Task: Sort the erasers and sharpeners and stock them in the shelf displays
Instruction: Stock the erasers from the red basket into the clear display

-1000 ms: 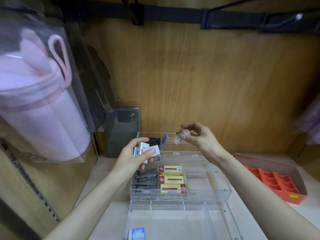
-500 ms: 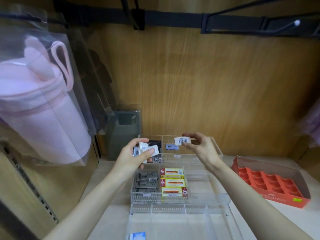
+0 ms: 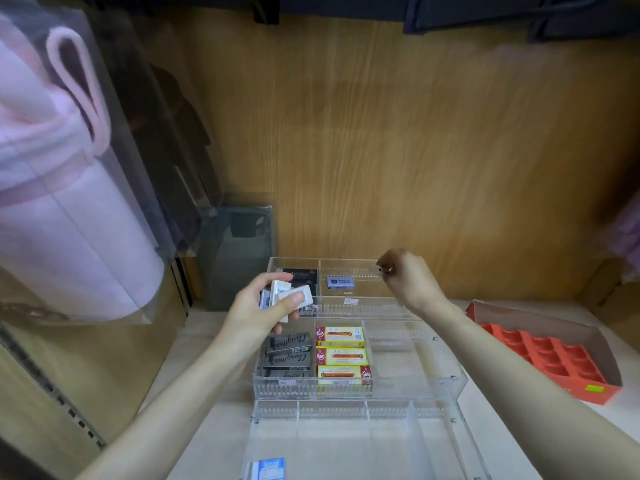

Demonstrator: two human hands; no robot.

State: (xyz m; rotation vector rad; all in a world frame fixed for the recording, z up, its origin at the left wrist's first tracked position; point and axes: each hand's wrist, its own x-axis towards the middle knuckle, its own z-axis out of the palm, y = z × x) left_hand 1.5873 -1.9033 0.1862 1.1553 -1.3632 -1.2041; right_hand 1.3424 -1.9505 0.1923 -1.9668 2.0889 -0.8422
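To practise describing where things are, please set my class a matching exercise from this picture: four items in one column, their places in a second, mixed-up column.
Items
1. white erasers
2. yellow boxes
3. blue-labelled eraser
4. red tray

Places
A. back tier of the clear display, right compartment
B. on the shelf, right of the display
C. gripped in the left hand
D. middle tier, centre compartment

Pairs: 1-C, 2-D, 3-A, 4-B
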